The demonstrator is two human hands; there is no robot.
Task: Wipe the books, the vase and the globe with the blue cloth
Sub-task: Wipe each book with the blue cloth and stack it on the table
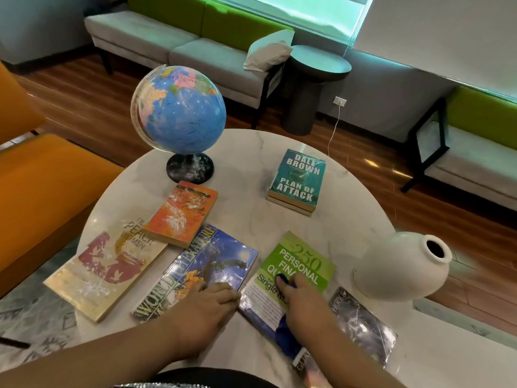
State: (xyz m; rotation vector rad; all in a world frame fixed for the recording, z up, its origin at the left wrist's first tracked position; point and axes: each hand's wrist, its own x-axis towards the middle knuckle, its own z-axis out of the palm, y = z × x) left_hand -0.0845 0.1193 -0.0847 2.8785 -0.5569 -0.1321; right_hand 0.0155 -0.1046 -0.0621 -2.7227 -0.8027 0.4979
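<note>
The round white marble counter (pixel 246 169) carries everything. At its far left is the blue globe on a black stand (pixel 181 110), with pale streaks on the sphere and base. The white round-bodied ceramic vase (pixel 391 270) is near the right edge, its dark mouth turned up and to the right.

Six books show. A teal paperback (pixel 298 180) tops a small stack at the far side. An orange paperback (pixel 183 212) overlaps a cream-and-gold book (pixel 103 270). A blue glossy literature book (pixel 212 261), a green-and-white finance book (pixel 299 261) and a dark glossy book (pixel 363 323) lie along the near side.

The step in hand looks like the book wiping — the blue cloth (pixel 286 337) lies on the green-and-white cover. The next move probably calls for finishing this cover and carrying the cloth to a neighbour. The orange, cream and dark covers show whitish marks, as does the globe.

The right grip (pixel 303 301) is bunched round the cloth, pressing it onto the cover, forearm coming in from the near edge. The left grip (pixel 204 306) holds nothing — its fingers lie fairly straight over the blue book's near corner, tips at the green book's left edge, seemingly steadying it.
</note>
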